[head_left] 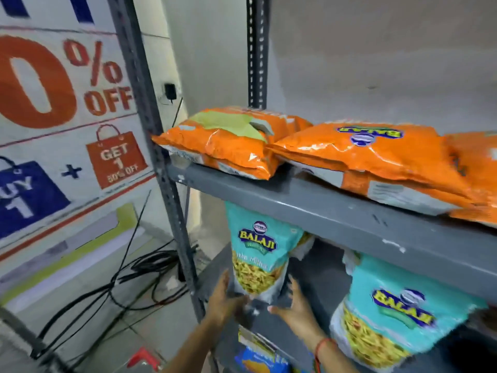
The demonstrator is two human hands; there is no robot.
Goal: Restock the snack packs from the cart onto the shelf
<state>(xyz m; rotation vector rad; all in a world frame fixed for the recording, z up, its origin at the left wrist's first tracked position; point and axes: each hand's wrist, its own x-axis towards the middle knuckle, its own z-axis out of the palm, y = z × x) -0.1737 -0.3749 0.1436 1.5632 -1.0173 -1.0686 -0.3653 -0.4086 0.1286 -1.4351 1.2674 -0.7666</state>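
A teal snack pack (255, 254) is standing upright at the left end of the grey shelf (322, 211), under its upper board. The left hand (223, 300) and right hand (295, 302) are cupping its base from either side, fingers spread and pressing. Another teal pack (398, 319) is leaning nearby; orange packs (363, 154) are lying above.

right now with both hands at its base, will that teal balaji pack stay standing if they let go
Probably not for long: the teal pack is a soft, crinkly pouch, likely light and floppy. Left hand and right hand steady its base; it stands alone, so it may tip.
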